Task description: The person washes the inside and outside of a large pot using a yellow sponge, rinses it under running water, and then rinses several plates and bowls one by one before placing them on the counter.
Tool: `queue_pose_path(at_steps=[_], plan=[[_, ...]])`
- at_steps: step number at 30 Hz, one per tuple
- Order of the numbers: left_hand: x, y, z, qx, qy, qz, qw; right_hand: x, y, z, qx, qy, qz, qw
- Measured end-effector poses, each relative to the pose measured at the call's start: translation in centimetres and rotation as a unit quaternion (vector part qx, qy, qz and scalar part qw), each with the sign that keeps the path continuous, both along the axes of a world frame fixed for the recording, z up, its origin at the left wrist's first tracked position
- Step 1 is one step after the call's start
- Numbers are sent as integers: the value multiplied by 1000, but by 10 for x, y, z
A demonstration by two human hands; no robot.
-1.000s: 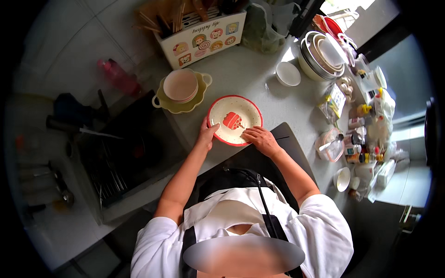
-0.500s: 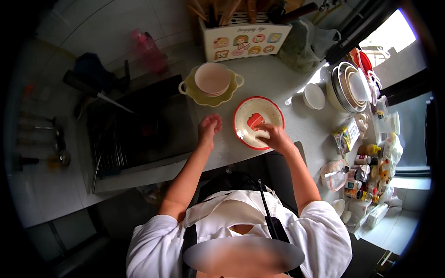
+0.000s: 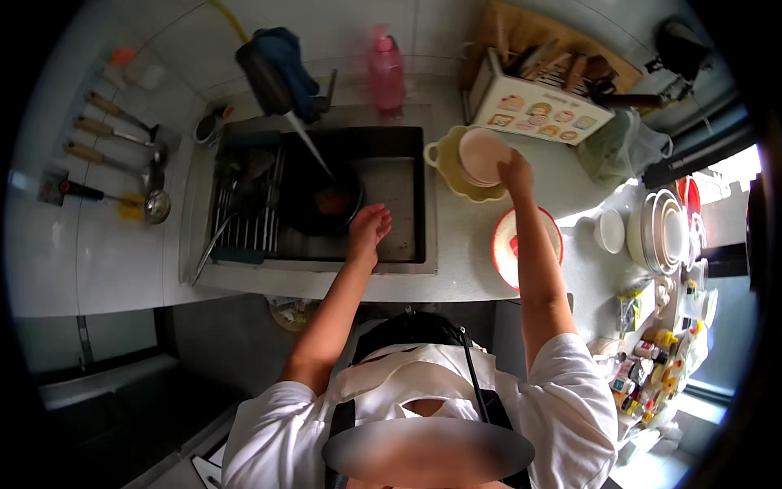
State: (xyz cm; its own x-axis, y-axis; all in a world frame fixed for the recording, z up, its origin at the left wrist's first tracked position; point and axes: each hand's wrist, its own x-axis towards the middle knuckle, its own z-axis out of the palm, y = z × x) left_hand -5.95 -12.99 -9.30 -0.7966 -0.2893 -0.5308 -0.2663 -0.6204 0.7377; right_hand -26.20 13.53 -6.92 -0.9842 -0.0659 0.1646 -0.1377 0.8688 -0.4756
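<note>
My right hand (image 3: 516, 174) has its fingers on the right rim of a pale pink bowl (image 3: 481, 151). That bowl sits in a yellow-green scalloped dish (image 3: 442, 161) with a loop handle, on the counter. Under my right forearm lies a white plate with a red rim (image 3: 505, 259) and a red picture, partly hidden. My left hand (image 3: 371, 230) is empty, fingers loosely bent and apart, above the front part of the sink (image 3: 395, 241). Left of it, water runs from a dark faucet (image 3: 273, 81) into a round black pan (image 3: 346, 183) holding something reddish-brown, too dim to name.
A metal drying rack (image 3: 244, 220) spans the sink's left side. Behind stand a pink pump bottle (image 3: 385, 75) and a white utensil holder (image 3: 533, 106). To the right are a small white bowl (image 3: 609, 231), stacked bowls (image 3: 652, 232) and several bottles. Ladles (image 3: 156, 204) hang at left.
My right hand has left the red-rimmed plate and reached forward to the pale pink bowl. The view has swung left, showing more of the sink; my left hand has shifted left over it.
</note>
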Motion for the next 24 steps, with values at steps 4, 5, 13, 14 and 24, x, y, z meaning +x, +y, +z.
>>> queue_pose_path(at_steps=[4, 5, 13, 14, 24], plan=[[16, -38, -1, -6, -7, 28, 1000, 2, -2, 2, -29, 38, 14, 999], [17, -46, 0, -9, -13, 31, 999, 0, 0, 5, -26, 37, 23, 999], [12, -84, 4, 16, -1, 44, 999, -6, -6, 38, -45, 38, 35, 998], [8, -86, 4, 21, 5, 41, 999, -9, -5, 39, -11, 74, 43, 996], [-36, -130, 13, 49, 61, -32, 996, 60, -194, 63, -69, -36, 116, 990]])
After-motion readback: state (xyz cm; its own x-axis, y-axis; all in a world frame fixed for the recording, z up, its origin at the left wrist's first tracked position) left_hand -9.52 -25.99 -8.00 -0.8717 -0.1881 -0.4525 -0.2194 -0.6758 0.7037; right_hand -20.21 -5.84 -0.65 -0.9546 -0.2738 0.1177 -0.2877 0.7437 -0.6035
